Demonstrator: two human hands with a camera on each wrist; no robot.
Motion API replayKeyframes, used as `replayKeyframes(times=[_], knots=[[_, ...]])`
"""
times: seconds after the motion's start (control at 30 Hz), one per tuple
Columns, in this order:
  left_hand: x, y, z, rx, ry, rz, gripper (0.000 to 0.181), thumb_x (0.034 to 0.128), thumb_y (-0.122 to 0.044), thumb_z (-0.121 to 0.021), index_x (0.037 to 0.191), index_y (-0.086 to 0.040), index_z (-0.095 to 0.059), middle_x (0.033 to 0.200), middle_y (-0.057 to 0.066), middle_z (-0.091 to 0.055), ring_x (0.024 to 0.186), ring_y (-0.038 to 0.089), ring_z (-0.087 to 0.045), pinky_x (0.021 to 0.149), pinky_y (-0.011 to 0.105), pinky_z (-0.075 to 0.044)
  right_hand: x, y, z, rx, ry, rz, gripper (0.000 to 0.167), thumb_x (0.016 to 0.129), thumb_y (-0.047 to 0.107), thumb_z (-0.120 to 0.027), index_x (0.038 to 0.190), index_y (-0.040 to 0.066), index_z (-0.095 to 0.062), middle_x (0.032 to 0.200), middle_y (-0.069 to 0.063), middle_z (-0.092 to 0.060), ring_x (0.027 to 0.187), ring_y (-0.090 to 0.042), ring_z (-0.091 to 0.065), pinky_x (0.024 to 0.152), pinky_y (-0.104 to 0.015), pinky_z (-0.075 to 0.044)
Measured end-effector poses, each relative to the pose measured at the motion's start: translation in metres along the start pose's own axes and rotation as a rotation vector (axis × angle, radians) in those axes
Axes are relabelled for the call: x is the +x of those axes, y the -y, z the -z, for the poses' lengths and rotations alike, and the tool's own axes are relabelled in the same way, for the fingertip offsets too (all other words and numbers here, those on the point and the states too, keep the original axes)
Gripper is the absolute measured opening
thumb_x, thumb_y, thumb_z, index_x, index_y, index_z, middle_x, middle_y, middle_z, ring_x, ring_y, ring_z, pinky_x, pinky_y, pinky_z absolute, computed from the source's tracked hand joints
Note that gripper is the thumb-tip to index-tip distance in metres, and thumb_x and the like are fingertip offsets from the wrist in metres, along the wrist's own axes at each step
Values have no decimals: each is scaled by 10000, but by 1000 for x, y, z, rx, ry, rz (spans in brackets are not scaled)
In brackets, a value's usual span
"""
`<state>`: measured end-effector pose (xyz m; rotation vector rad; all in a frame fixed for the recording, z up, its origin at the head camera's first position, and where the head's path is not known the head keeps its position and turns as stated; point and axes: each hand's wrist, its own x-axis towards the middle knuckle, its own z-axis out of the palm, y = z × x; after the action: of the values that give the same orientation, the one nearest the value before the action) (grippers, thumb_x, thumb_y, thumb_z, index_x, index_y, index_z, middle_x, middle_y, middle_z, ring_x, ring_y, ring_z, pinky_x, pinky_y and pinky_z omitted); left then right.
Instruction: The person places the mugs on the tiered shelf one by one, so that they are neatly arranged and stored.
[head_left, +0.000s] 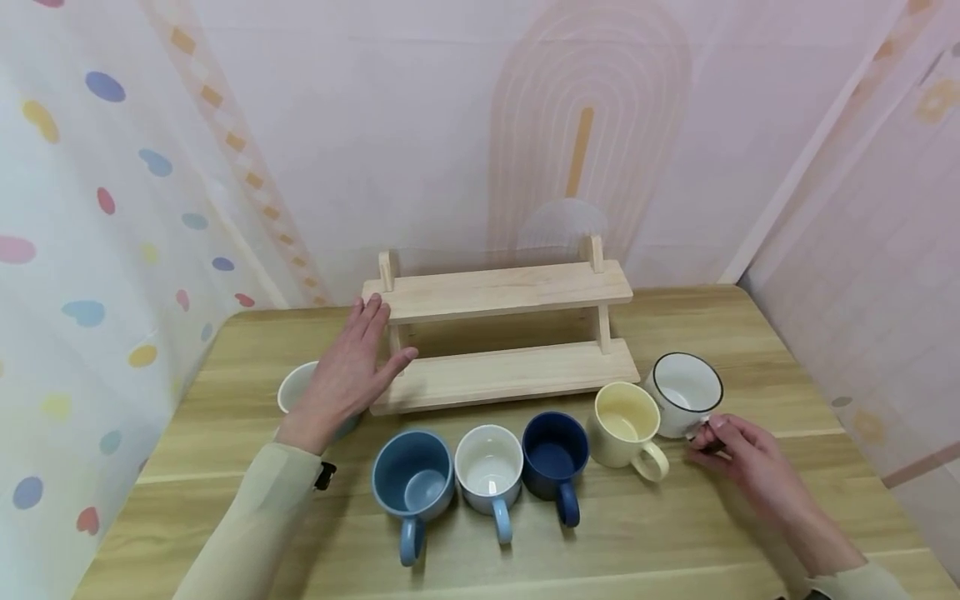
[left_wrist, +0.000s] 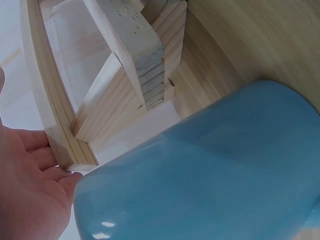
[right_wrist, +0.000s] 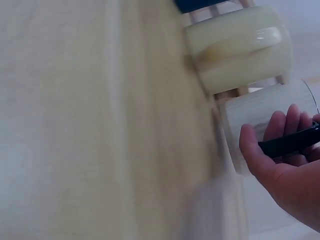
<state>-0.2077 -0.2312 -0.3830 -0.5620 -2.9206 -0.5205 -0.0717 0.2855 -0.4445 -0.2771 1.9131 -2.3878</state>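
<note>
Left sleeve [head_left: 243, 521] is closest to the head camera, slanting over the worktop [head_left: 637, 550] toward its back edge. Right hand [head_left: 761, 471]: fingers curled round the black handle [right_wrist: 290, 142] of the black-rimmed white mug [head_left: 684, 383]. That mug sits toward the worktop's right edge, just off the front right corner of the two-tier wooden rack [head_left: 510, 292]. Left hand [head_left: 347, 371]: fingers straight, tips touching the left end of the rack's upper shelf; a white-lined blue mug [head_left: 293, 387] is under that wrist. Row along the rack's front edge, left to right: steel-blue mug [head_left: 413, 473], blue-handled white mug [head_left: 489, 458], navy mug [head_left: 555, 450], pale yellow mug [head_left: 624, 421], the last right beside mine. Handling guess: rigid, ceramic or enamel, moderate weight, slick wall, rim could chip. Best hold is the handle, second hand under the base if it tips.
</note>
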Motion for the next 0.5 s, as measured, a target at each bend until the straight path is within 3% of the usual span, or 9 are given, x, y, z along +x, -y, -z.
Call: replayKeyframes(times=[0.27, 0.5], knots=[[0, -3, -3, -16, -12, 1, 933, 1033, -613, -502, 1606, 73, -235, 1701, 237, -143, 1578, 407, -58, 1236, 586, -180, 11, 35, -7, 64, -12, 155, 355, 1118, -4, -347, 982, 9, -675, 967, -50, -697, 967, -148, -695, 927, -333, -587], [4, -6, -6, -13, -5, 4, 939, 1032, -627, -489, 1607, 69, -235, 1698, 240, -152, 1578, 406, -63, 1241, 576, -176, 23, 65, -23, 81, -1, 187, 343, 1133, 52, -340, 1002, -3, -652, 981, -62, -659, 993, -180, -675, 960, -359, -574]])
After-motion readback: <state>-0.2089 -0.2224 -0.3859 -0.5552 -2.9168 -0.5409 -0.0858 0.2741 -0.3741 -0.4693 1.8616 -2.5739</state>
